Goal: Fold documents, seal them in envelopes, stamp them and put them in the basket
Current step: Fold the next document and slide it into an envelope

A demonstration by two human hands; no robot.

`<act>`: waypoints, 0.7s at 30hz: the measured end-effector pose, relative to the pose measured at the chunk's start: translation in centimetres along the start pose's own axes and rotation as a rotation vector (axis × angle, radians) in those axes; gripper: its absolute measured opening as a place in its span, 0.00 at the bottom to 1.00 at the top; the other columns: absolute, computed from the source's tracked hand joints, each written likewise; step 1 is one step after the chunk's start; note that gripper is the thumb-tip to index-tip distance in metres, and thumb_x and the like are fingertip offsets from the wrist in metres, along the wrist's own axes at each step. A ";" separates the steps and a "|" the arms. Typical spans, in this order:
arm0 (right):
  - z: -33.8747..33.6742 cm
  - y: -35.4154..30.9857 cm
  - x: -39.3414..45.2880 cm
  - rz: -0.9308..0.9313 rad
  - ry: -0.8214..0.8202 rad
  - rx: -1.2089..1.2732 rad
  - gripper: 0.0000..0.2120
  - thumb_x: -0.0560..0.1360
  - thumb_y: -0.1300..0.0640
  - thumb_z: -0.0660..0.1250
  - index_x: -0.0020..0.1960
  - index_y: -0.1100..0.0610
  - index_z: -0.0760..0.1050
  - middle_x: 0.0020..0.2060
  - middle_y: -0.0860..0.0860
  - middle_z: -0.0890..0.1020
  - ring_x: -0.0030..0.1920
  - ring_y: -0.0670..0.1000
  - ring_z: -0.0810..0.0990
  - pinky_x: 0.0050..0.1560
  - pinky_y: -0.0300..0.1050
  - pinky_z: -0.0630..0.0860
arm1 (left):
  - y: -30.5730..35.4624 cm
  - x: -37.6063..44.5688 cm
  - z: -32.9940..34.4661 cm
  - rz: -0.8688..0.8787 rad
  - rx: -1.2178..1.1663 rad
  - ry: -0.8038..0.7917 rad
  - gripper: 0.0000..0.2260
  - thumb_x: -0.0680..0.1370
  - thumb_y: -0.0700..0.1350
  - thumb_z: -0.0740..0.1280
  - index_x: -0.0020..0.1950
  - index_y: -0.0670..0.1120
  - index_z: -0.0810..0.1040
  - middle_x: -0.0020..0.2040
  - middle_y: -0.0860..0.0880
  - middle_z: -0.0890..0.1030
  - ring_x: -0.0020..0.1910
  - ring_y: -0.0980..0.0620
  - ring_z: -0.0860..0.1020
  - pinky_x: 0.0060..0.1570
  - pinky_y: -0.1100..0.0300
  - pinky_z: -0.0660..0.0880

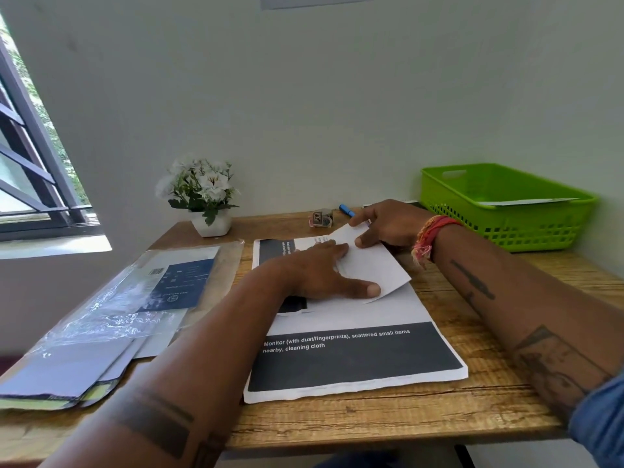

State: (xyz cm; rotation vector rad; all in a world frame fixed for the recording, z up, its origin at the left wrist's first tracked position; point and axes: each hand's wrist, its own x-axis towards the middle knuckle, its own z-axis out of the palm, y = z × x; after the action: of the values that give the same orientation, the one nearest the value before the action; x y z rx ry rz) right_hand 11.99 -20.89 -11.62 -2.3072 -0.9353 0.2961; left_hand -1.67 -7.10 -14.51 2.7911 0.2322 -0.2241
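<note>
A white folded document (pixel 373 268) lies on top of a thick stack of printed documents (pixel 351 352) in the middle of the wooden table. My left hand (pixel 320 275) presses flat on the folded sheet, fingers spread, thumb near its lower corner. My right hand (pixel 385 224) pinches the sheet's far corner between thumb and fingers. A green plastic basket (pixel 540 224) stands at the back right with a white envelope (pixel 526 201) inside. A small pile of stamps (pixel 321 218) and a blue glue stick (pixel 347 210) lie near the wall.
A clear plastic pack of envelopes (pixel 111 309) lies on the table's left side, over more envelopes (pixel 60 376). A white pot of white flowers (pixel 204 197) stands at the back left. A window is on the left wall.
</note>
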 end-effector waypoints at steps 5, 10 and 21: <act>0.3 -0.5 0.0 -0.029 0.057 0.090 0.19 0.73 0.60 0.75 0.63 0.54 0.81 0.59 0.52 0.80 0.55 0.53 0.81 0.61 0.49 0.78 | -1.7 0.5 -0.9 -0.010 -0.038 0.198 0.33 0.76 0.66 0.66 0.77 0.51 0.68 0.77 0.51 0.68 0.73 0.50 0.68 0.67 0.58 0.63; 1.6 -1.5 -0.2 -0.148 0.078 0.378 0.21 0.74 0.50 0.74 0.65 0.45 0.78 0.59 0.50 0.81 0.52 0.51 0.83 0.51 0.46 0.81 | -2.2 0.7 -0.7 0.000 -0.065 0.208 0.36 0.76 0.64 0.69 0.79 0.52 0.64 0.78 0.52 0.66 0.75 0.50 0.66 0.72 0.56 0.62; 5.2 -3.1 -0.7 -0.205 0.077 0.393 0.15 0.79 0.41 0.65 0.61 0.45 0.80 0.50 0.47 0.84 0.41 0.49 0.82 0.34 0.41 0.78 | -2.6 0.4 -0.7 0.022 -0.517 0.422 0.27 0.79 0.42 0.67 0.77 0.50 0.63 0.64 0.52 0.78 0.65 0.50 0.77 0.60 0.58 0.73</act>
State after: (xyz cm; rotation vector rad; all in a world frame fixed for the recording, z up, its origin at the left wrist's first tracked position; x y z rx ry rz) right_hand 7.62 -17.22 -13.82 -1.8380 -0.9691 0.2744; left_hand -1.70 -4.38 -14.78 2.2909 0.3069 0.3847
